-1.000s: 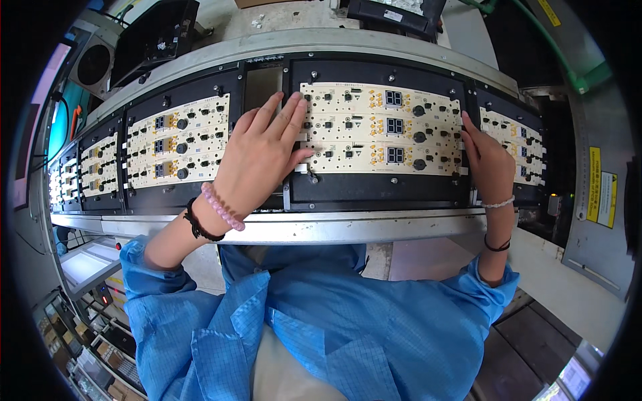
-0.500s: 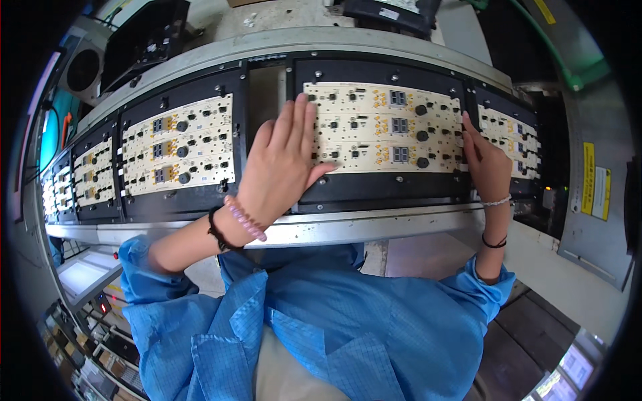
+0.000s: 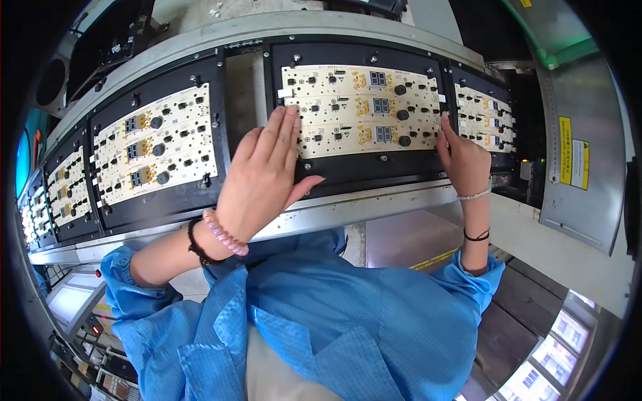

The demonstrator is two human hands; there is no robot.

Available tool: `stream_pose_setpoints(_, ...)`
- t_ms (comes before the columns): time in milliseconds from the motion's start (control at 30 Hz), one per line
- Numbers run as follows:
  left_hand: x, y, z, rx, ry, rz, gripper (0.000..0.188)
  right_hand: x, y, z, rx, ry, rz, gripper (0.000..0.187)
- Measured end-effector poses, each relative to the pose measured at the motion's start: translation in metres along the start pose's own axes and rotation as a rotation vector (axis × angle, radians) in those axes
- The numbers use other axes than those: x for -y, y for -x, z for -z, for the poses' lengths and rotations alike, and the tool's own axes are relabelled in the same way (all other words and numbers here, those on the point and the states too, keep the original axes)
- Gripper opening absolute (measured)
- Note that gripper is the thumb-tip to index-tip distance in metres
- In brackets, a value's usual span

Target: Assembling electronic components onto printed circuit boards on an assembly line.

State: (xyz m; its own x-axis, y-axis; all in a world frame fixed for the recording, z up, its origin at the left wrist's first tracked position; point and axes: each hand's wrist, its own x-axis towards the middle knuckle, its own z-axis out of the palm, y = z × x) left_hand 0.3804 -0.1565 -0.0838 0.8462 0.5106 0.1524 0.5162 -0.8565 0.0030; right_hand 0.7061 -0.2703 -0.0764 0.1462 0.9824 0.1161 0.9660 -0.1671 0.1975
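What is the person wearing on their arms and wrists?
Both arms have bright blue smock sleeves pushed up, with gathered cuffs. The left hand has a pink bead bracelet and a black band at its wrist. The right hand has a thin pale bracelet and a black band. No gloves.

- Cream-coloured circuit board panel point(image 3: 361, 110): three long strips stacked one above another, each dotted with small black components, round black knobs, gold contact patches and a small grey segment display near the middle.
- Seated flat in a black carrier tray point(image 3: 374, 170) on the conveyor line, tilted slightly down to the right in view.
- Left end lying under the fingertips of the left hand point(image 3: 264, 177), spread flat and pressing down.
- Right end touched at its edge by the fingers of the right hand point(image 3: 463, 157).
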Motion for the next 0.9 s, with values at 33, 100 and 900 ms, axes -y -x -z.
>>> stream_pose_setpoints(33,-0.002,0.003,-0.001,0.019,-0.018,0.002,0.081,-0.001,0.001,0.000,0.035,0.007,0.007,0.036)
stream_pose_setpoints(100,-0.003,0.011,0.002,0.043,0.007,0.027,0.083,0.001,0.006,0.000,0.015,-0.098,-0.008,0.037)
stream_pose_setpoints(900,0.075,0.097,0.030,-0.154,0.174,0.217,0.081,0.062,-0.030,0.049,0.175,-0.910,-0.066,0.034)
